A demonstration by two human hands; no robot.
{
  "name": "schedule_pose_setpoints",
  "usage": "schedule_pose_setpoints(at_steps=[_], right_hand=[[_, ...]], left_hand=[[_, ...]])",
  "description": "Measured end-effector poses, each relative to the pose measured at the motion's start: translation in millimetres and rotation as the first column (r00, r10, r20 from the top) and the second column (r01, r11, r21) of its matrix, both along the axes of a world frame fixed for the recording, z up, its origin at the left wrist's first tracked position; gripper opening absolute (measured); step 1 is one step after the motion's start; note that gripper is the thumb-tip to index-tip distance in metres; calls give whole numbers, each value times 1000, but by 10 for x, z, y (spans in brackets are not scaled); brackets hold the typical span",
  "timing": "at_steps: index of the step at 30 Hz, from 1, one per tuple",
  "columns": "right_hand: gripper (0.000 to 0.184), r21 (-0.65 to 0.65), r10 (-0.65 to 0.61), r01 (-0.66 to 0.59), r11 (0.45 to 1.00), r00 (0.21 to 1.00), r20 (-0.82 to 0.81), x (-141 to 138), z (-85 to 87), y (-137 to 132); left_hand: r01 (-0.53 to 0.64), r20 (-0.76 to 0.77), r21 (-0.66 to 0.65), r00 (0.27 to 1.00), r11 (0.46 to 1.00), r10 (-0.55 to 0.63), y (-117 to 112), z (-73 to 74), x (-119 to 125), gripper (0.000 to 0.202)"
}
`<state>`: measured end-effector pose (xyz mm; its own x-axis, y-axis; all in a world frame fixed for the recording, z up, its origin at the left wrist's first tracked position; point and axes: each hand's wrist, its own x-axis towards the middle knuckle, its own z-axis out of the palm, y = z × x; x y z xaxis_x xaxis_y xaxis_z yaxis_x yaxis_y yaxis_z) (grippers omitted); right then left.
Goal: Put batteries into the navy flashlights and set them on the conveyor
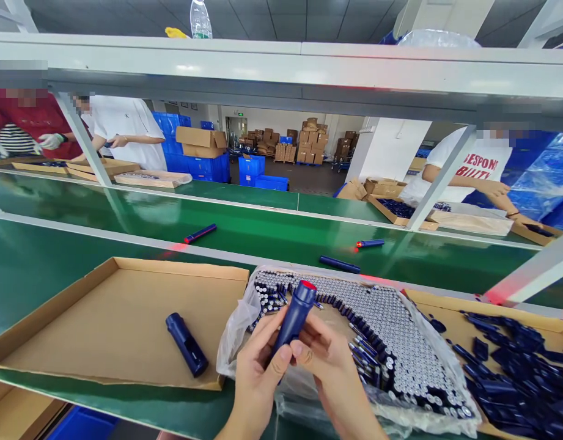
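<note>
"What have those hands got?"

"A dark blue tube [297, 315] with a red end, tilted up toward the far side. The left hand [258, 373] is closed around its lower barrel, and the right hand [329, 373] is curled against it, so both have hold of it, nearly shut."

"Where's it sitting?"

"Just above a plastic bag [235, 333] packed with silver-ended cylinders [391, 342]. To the left, a cardboard tray [125, 324] holds 1 slotted blue tube [187, 344]. To the right lies a heap of dark blue parts [515, 373]."

"Any tips for handling it?"

"I'd keep both hands on the barrel, fingertips steering, with the red end uncovered. I'd also work low over the tray or bag, so a slip lands softly."

"And beyond that?"

"3 more blue tubes [340, 264] lie on the green conveyor belt [263, 211]."
</note>
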<state>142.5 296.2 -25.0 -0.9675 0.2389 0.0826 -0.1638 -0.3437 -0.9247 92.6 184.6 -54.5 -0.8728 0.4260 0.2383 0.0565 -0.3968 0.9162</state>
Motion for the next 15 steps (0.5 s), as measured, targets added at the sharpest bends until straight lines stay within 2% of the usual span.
schedule_pose_setpoints(at_steps=[4, 6, 8, 11, 13, 15], right_hand=[[50, -44, -111, 111, 993, 994, 5, 8, -85, -126], [52, -43, -137, 139, 989, 990, 37, -14, -107, -141], [55, -31, -133, 134, 990, 990, 41, -45, -94, -115], [53, 2, -96, 96, 995, 995, 13, -72, -42, -26], [50, 63, -112, 111, 992, 994, 13, -64, -13, 45], [49, 163, -149, 144, 976, 989, 17, -40, 4, 114]], left_hand=[[-119, -90, -52, 989, 992, 114, -20, -101, 15, 37], [-109, -23, -40, 994, 993, 108, -2, -85, 3, 36], [-22, 162, 25, 987, 999, 18, 20, -15, -26, 37], [94, 452, 200, 874, 975, -177, 34, 131, -69, 40], [105, 535, 276, 809, 955, -243, 28, 199, -86, 41], [122, 529, 256, 812, 959, -244, 15, 211, -100, 42]])
